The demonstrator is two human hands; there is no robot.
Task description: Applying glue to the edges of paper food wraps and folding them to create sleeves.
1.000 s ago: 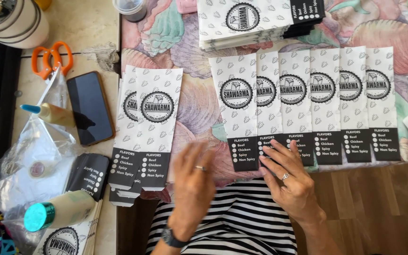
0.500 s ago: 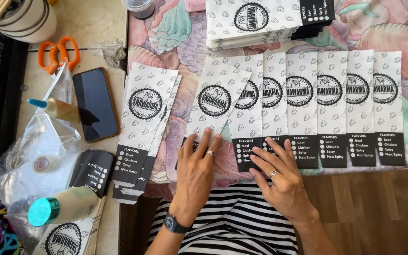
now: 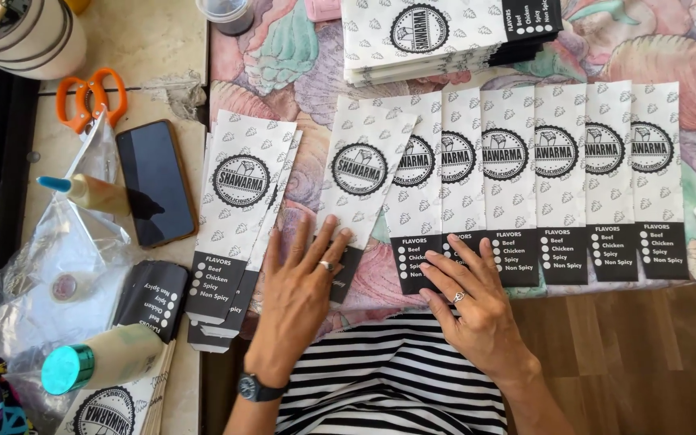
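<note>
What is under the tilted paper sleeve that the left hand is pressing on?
Under the tilted paper sleeve lies the patterned tablecloth; its right edge overlaps the next sleeve in the row. The left hand covers its dark lower end.

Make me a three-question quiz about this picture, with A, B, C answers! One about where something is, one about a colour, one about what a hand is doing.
1. Where is the phone?
A. left of the paper sleeves
B. on the stack at the top
C. under the right hand

2. What colour are the scissors' handles?
A. blue
B. orange
C. green

3. What is the left hand doing?
A. gripping the glue bottle
B. lying flat on a tilted paper sleeve
C. holding scissors

Answers:
1 A, it lies on the pale counter left of them.
2 B, both loops are orange.
3 B, its fingers spread over the tilted paper sleeve.
</note>
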